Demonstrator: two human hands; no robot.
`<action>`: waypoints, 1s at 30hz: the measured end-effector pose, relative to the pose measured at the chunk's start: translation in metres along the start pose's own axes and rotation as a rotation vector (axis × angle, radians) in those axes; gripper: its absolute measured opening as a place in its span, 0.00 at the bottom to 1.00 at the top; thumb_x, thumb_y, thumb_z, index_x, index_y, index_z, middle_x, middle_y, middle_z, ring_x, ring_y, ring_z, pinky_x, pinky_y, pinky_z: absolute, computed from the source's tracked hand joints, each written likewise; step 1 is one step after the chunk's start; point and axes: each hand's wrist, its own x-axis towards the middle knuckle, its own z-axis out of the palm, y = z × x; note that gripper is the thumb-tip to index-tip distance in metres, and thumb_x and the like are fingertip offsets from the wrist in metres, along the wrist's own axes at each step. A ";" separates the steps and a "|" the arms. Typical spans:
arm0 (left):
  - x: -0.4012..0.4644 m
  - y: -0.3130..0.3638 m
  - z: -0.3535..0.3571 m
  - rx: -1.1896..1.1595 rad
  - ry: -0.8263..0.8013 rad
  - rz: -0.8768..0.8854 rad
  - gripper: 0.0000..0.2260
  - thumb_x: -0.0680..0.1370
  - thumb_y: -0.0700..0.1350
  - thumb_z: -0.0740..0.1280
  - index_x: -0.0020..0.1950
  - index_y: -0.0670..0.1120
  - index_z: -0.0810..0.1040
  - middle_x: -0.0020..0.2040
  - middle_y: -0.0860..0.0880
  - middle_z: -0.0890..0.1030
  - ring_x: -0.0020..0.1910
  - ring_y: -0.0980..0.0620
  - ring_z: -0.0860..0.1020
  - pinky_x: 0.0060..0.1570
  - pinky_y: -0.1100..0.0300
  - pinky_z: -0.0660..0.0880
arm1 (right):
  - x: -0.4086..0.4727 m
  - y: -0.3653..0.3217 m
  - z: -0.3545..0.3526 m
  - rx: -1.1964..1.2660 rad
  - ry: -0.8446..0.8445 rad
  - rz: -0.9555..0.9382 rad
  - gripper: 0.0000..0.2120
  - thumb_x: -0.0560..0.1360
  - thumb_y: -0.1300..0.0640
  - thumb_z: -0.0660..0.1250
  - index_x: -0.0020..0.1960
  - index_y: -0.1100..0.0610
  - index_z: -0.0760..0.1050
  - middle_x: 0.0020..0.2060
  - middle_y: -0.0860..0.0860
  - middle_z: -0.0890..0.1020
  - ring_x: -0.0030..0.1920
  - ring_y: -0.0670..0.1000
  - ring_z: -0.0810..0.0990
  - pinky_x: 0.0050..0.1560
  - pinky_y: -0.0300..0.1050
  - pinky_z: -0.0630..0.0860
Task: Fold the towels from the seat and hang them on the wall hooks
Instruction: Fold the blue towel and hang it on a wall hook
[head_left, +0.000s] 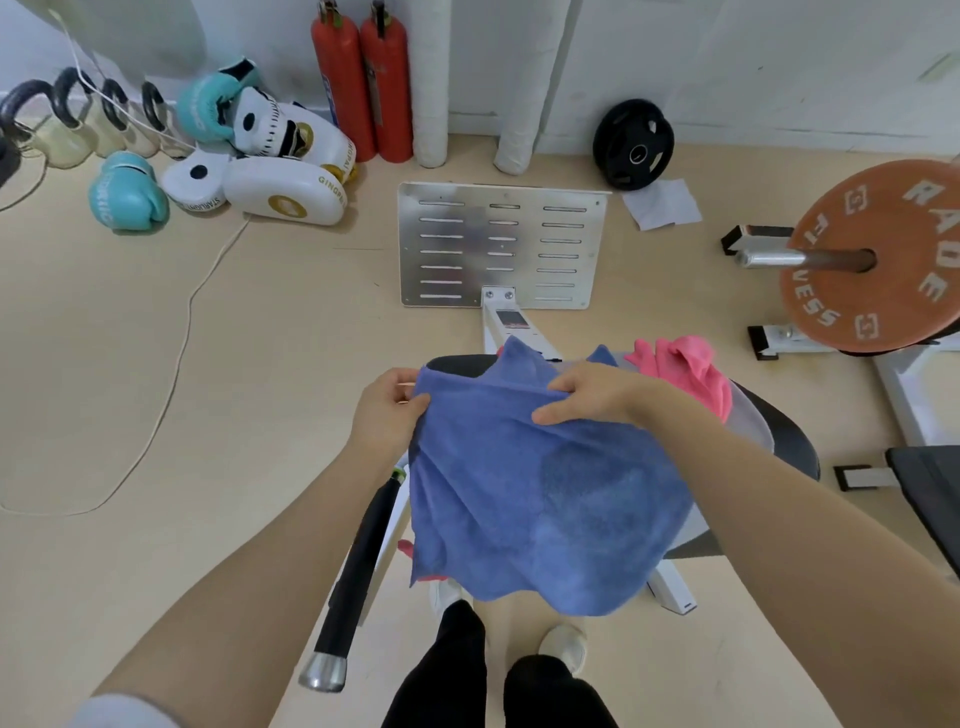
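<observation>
A blue towel (540, 499) hangs spread in front of me over the black seat (789, 441) of a gym machine. My left hand (387, 410) pinches its upper left corner. My right hand (592, 392) grips its top edge further right, fingers over the cloth. A pink towel (685, 371) lies crumpled on the seat behind my right hand, and a bit of pink shows under the blue towel's lower left corner. No wall hooks are in view.
A metal footplate (498, 244) lies on the floor ahead. A black machine handle (358, 566) slants down at my left. An orange weight plate (883, 260) on a bar is at right. Boxing gloves (127, 192), pads, kettlebells and two red extinguishers (363, 83) line the wall. A cord (171, 374) crosses the floor.
</observation>
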 end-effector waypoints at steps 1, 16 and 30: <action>0.003 0.000 0.003 0.042 0.015 -0.009 0.12 0.76 0.35 0.63 0.57 0.45 0.73 0.48 0.44 0.80 0.46 0.45 0.78 0.50 0.52 0.75 | -0.006 0.011 -0.003 -0.004 -0.017 0.039 0.16 0.72 0.46 0.68 0.32 0.54 0.69 0.33 0.47 0.73 0.36 0.48 0.72 0.42 0.42 0.69; -0.034 0.078 0.127 0.945 -0.862 0.520 0.15 0.82 0.50 0.53 0.54 0.45 0.77 0.48 0.51 0.77 0.48 0.53 0.71 0.48 0.67 0.64 | -0.083 0.080 -0.032 0.068 0.121 -0.176 0.19 0.72 0.59 0.70 0.29 0.54 0.63 0.26 0.46 0.61 0.26 0.43 0.61 0.29 0.34 0.59; 0.001 0.108 0.090 1.180 -0.404 0.736 0.16 0.79 0.56 0.56 0.37 0.48 0.65 0.34 0.52 0.70 0.37 0.48 0.69 0.39 0.54 0.66 | -0.074 0.095 -0.065 0.362 0.532 -0.144 0.08 0.71 0.64 0.66 0.46 0.54 0.77 0.37 0.49 0.78 0.42 0.49 0.76 0.42 0.41 0.71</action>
